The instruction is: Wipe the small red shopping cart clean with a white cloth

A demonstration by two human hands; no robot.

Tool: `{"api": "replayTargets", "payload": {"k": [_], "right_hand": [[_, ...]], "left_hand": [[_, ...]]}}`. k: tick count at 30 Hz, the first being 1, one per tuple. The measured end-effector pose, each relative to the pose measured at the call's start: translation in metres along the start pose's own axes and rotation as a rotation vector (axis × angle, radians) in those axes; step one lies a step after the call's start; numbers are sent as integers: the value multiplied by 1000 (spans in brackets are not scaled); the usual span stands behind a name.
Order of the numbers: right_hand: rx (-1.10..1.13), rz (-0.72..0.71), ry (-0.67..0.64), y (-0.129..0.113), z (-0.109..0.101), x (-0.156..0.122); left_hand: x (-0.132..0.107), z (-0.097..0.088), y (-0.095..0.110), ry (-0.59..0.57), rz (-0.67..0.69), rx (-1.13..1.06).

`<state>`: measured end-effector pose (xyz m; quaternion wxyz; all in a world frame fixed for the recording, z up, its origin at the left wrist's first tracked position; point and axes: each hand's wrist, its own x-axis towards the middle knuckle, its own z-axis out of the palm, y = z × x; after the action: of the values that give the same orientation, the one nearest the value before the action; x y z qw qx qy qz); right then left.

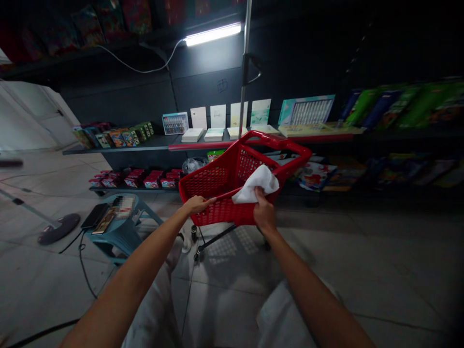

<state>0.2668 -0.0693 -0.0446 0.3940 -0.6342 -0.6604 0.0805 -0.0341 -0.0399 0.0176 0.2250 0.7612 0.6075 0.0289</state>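
Observation:
A red plastic shopping cart (213, 179) stands sideways in front of me, its handle to the upper right. My left hand (197, 205) is closed over the near rim of its basket, toward the left end. In my right hand (264, 210) is a white cloth (259, 183), bunched up and draped over the same rim nearer the handle. The right thumb lies on the cloth; part of the grip is hidden beneath it.
Shelves with books (213, 134), boxed pen sets (308, 111) and packets stand behind the cart. To the left is a blue stool (125, 232) carrying a dark device. A stand's round base (60, 228) and cables (85, 266) lie on the floor. A metal pole (245, 58) rises behind the cart.

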Motion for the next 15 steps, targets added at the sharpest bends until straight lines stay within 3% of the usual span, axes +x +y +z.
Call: {"api": "replayTargets", "payload": {"k": [3, 8, 15], "right_hand": [[-34, 74, -101, -6, 13, -4], [54, 239, -110, -22, 28, -9], [305, 342, -173, -31, 56, -9]], "left_hand": [[5, 3, -1, 22, 16, 2], [9, 6, -1, 63, 73, 19], [12, 7, -7, 65, 61, 30]]}}
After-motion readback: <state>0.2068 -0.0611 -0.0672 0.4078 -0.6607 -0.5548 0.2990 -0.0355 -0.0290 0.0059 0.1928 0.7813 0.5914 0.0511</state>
